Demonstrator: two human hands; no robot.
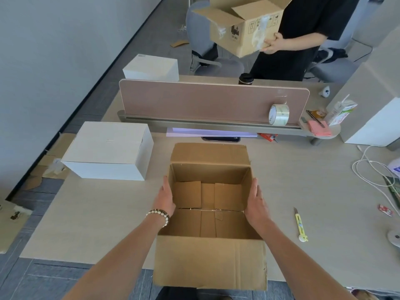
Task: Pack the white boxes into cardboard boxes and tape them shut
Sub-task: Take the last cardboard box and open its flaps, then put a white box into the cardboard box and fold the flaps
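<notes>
Head view, open cardboard box (208, 198) betw. both hands, flat fingers (166, 187) on sides

Matt brown cardboard box (210, 260)

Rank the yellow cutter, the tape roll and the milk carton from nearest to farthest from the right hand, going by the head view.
From the right hand on the open carton's side:
1. Yellow cutter, on the table just to its right.
2. Tape roll, on the ledge against the divider.
3. Milk carton, farther right along that ledge.
</notes>
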